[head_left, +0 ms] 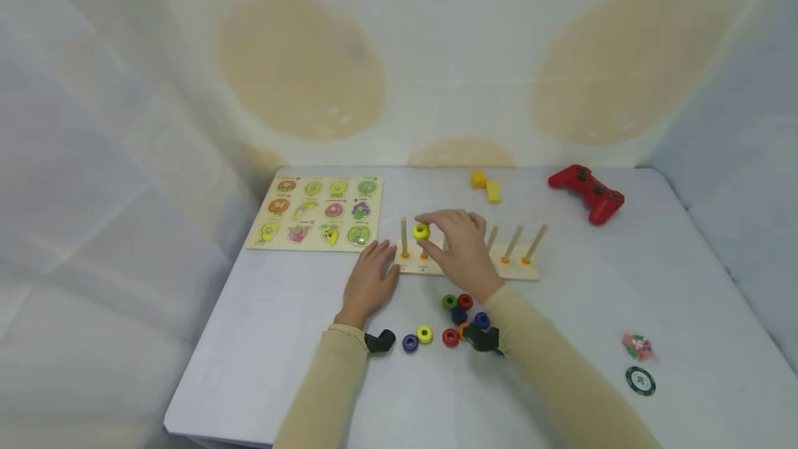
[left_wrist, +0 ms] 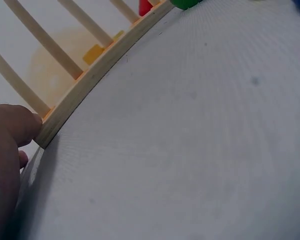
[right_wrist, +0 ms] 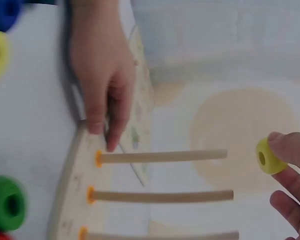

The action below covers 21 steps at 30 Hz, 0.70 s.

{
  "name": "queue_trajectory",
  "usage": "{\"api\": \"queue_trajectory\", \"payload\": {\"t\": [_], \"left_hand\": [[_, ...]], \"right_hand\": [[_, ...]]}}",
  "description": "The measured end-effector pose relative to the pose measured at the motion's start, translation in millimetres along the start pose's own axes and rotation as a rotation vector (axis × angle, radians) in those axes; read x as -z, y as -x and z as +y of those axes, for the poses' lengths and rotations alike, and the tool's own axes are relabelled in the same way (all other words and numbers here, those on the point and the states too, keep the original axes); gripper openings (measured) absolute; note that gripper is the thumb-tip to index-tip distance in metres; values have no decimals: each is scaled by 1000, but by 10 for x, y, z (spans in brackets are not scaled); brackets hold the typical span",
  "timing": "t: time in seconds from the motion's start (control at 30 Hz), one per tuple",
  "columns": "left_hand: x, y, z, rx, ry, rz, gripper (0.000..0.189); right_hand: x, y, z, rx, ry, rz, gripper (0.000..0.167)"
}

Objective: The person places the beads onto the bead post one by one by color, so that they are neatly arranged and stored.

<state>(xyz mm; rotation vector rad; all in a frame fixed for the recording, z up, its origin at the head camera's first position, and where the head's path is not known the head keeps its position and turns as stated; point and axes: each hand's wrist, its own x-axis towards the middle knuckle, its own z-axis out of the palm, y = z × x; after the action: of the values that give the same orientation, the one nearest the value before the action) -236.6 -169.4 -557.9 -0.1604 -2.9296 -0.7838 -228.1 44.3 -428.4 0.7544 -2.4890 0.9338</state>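
Note:
My right hand (head_left: 460, 249) pinches a yellow ring bead (head_left: 421, 231) between thumb and fingers. In the right wrist view the bead (right_wrist: 270, 156) is beyond the tips of the wooden pegs (right_wrist: 162, 196), its hole facing them. The pegs rise from a pale wooden board (head_left: 467, 271), each with an orange collar at its base. No beads show on the visible pegs; my right hand hides some of the middle ones. At the board's left end rests my left hand (head_left: 369, 286), fingers extended. Its thumb (left_wrist: 25, 122) touches the board's end in the left wrist view.
Several coloured ring beads lie before the board, including a green bead (head_left: 449, 302) and another yellow bead (head_left: 424, 334). A fruit puzzle board (head_left: 321, 212) lies behind left. Yellow blocks (head_left: 493, 191) and a red game controller (head_left: 587, 192) lie behind; a round chip (head_left: 640, 380) lies right.

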Motion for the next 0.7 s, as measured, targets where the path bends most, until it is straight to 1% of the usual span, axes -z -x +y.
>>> {"api": "queue_trajectory", "payload": {"t": [0.1,0.2,0.27,0.4,0.5,0.63,0.7], "left_hand": [[-2,1,26,1,12,0,50],[-16,-4,56,-5,21,-8,49],[-28,-8,61,-6,19,-14,49],[-34,-3,29,-5,6,-4,49],[-19,12,7,1,2,2,49],[11,20,-4,2,-3,1,49],[28,10,-11,-3,-9,1,49]], "right_hand": [[-53,-270,-33,-63,-51,-22,38],[-133,-384,-9,-121,-62,-66,39],[-177,-398,12,-144,-64,-91,38],[-231,-404,14,-156,-60,-109,37],[-259,-421,-9,-154,-21,-131,37],[-273,-420,-22,-163,37,-179,43],[-261,-409,-18,-161,42,-181,45]]}}
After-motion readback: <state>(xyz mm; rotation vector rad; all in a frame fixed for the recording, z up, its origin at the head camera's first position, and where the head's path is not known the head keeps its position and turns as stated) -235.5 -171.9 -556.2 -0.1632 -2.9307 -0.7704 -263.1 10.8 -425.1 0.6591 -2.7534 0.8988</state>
